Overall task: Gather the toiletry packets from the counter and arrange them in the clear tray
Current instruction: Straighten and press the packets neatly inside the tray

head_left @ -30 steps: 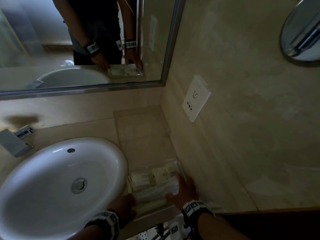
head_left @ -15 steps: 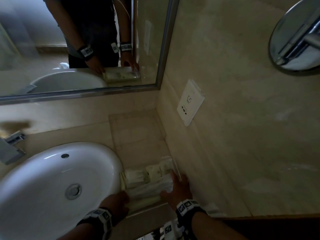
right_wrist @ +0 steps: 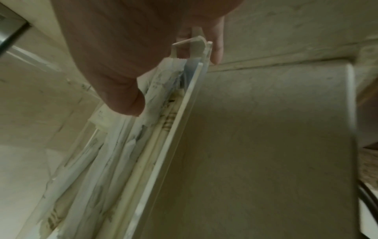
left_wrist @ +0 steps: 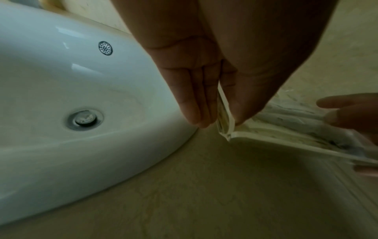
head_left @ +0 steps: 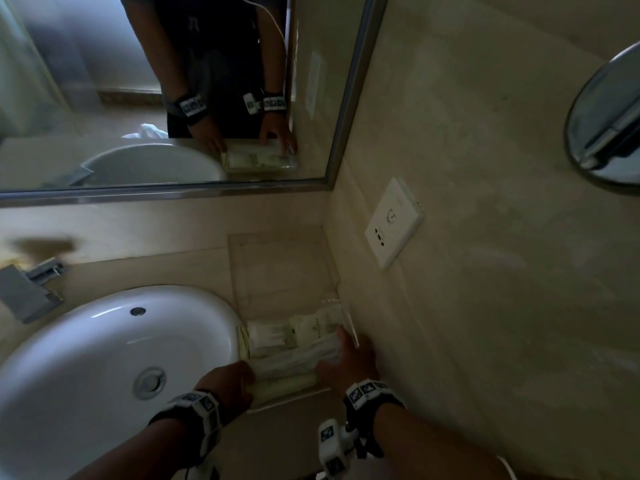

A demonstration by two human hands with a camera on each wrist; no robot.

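Observation:
A clear tray (head_left: 350,323) sits on the beige counter just right of the sink, close to the side wall. Inside it lie several pale toiletry packets (head_left: 273,336), with long white wrapped ones (head_left: 294,360) toward the front. My left hand (head_left: 228,382) pinches the tray's left wall (left_wrist: 225,113), thumb inside and fingers outside. My right hand (head_left: 346,365) holds the right end, its thumb (right_wrist: 126,103) pressing on the packets (right_wrist: 114,153) and its fingers behind the tray wall (right_wrist: 178,129).
The white sink basin (head_left: 104,358) touches the tray's left side, and a chrome faucet (head_left: 27,289) stands at far left. A faint clear rectangular outline (head_left: 280,268) lies on the counter behind the tray. A wall socket (head_left: 394,223), a mirror (head_left: 173,98) and a round chrome mirror (head_left: 606,126) surround the corner.
The head view has shifted slightly. Both hands stay at the tray's ends, and the tray keeps its place beside the sink.

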